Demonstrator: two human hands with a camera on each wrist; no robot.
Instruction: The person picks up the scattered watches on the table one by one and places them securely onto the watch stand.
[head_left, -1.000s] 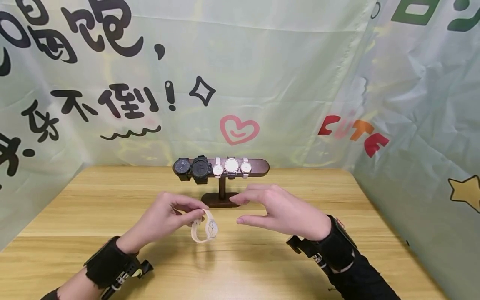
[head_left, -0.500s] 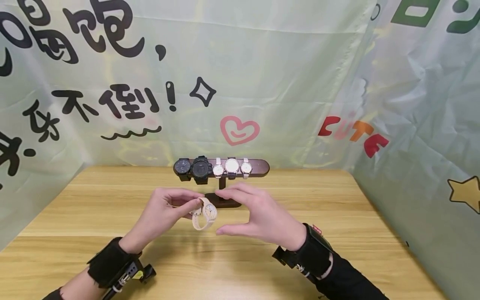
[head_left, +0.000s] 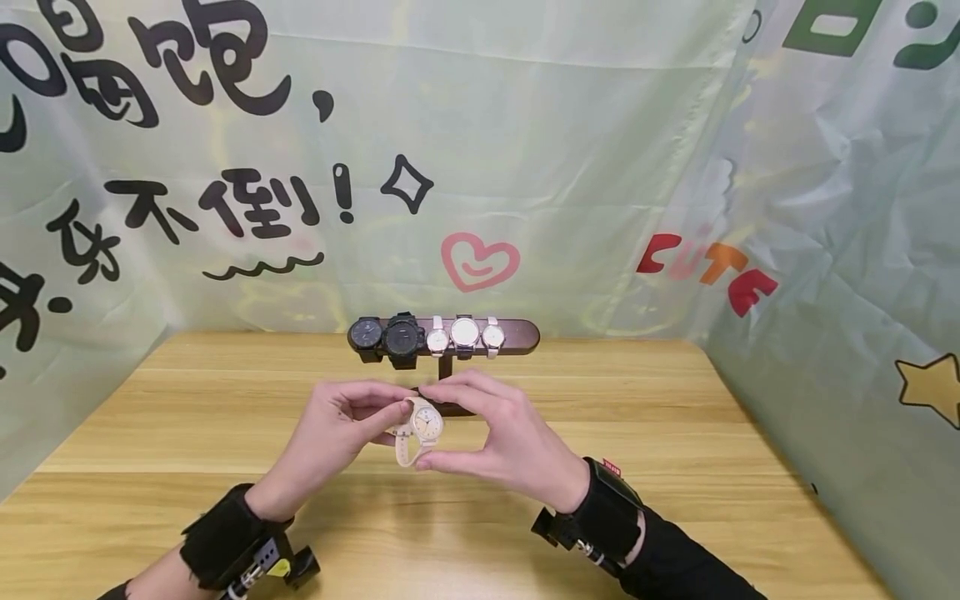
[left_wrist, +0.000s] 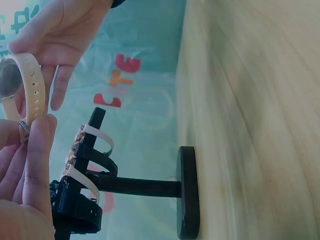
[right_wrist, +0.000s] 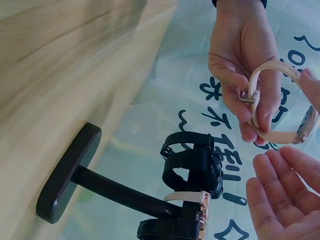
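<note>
A cream wristwatch (head_left: 427, 422) with a pale round dial is held up over the table, its strap buckled into a loop. My left hand (head_left: 330, 433) pinches the strap between thumb and fingers, close to the metal buckle (right_wrist: 247, 98). From the other side my right hand (head_left: 517, 433) reaches around the watch. Its thumb (right_wrist: 311, 87) is right at the strap near the dial, while its other fingers (right_wrist: 272, 182) stay extended beside the loop. In the left wrist view the strap (left_wrist: 36, 90) shows its row of holes.
Behind the hands stands a dark wooden watch stand (head_left: 520, 336) carrying several watches, black ones at left and lighter ones towards the middle. Its base (left_wrist: 188, 192) sits on the wooden table (head_left: 225, 375), partly hidden by my hands. A printed cloth (head_left: 585, 150) hangs behind.
My right hand has moved left to the watch, bringing its thumb to the strap. The left hand has raised the watch slightly and turned its dial more towards the head camera.
</note>
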